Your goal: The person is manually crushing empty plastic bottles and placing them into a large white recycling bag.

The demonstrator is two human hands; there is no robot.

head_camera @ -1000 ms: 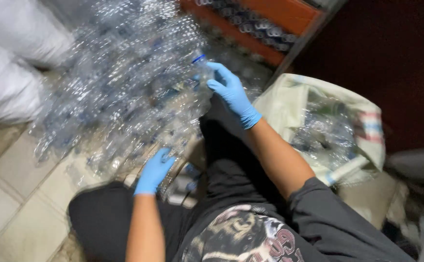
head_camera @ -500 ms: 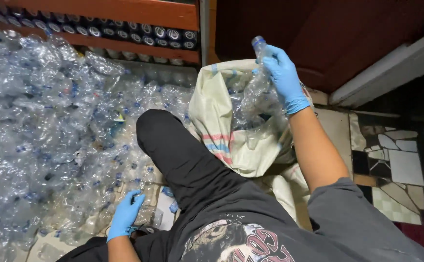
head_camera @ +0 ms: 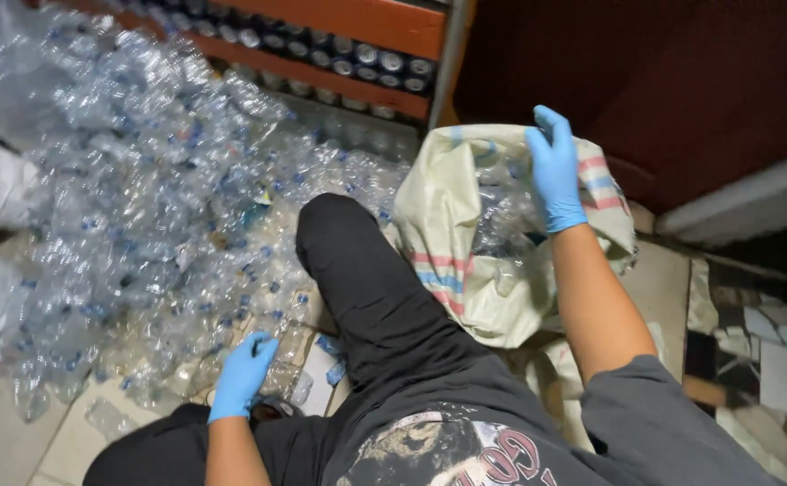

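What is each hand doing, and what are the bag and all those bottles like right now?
right hand: open, fingers spread, over the mouth of the sack, holding nothing.
left hand: low by the floor, fingers curled on the edge of the bottle pile.
sack: open at the top, partly filled with clear bottles.
bottle pile: loose heap on the floor, bottles empty, many crushed.
cans on shelf: stacked in rows, lying on their sides.

We see glossy clear plastic bottles (head_camera: 150,207), a matt woven sack (head_camera: 465,261), and smooth rubbery blue gloves (head_camera: 556,171).
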